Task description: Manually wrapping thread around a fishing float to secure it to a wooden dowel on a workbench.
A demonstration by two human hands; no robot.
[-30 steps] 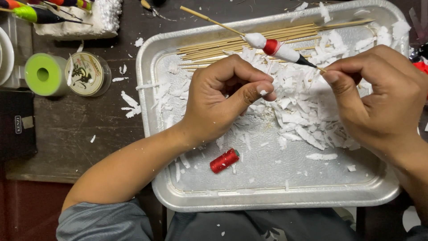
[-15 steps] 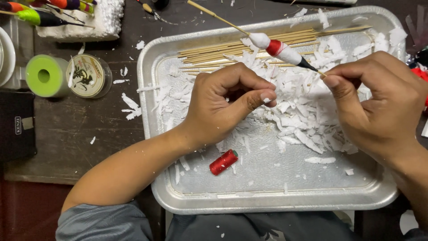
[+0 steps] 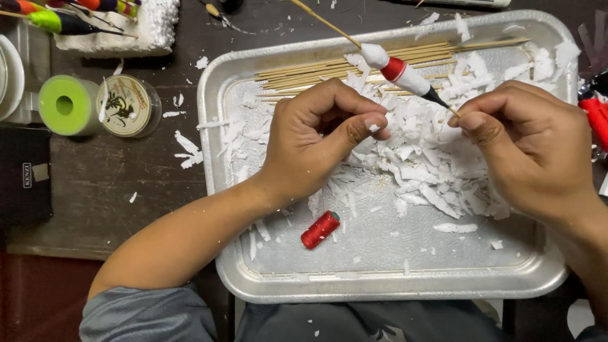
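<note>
right hand (image 3: 529, 149) pinches the thin lower stem of the float (image 3: 400, 71), which slants up over the tray (image 3: 392, 288) of white shavings (image 3: 418, 164). left hand (image 3: 320, 142) is curled, thumb on forefinger; contents unclear. risk: side pressure could snap the stem, or the float slips.

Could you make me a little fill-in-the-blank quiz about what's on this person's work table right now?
1. The right hand pinches the thin stem of a white float with a ____ band.
2. The metal tray is littered with white ____ shavings.
3. Near the left hand, a small ____ spool of thread lies on the tray.
4. Left of the tray stands a spool coloured ____.

Missing words: red; foam; red; green
</note>
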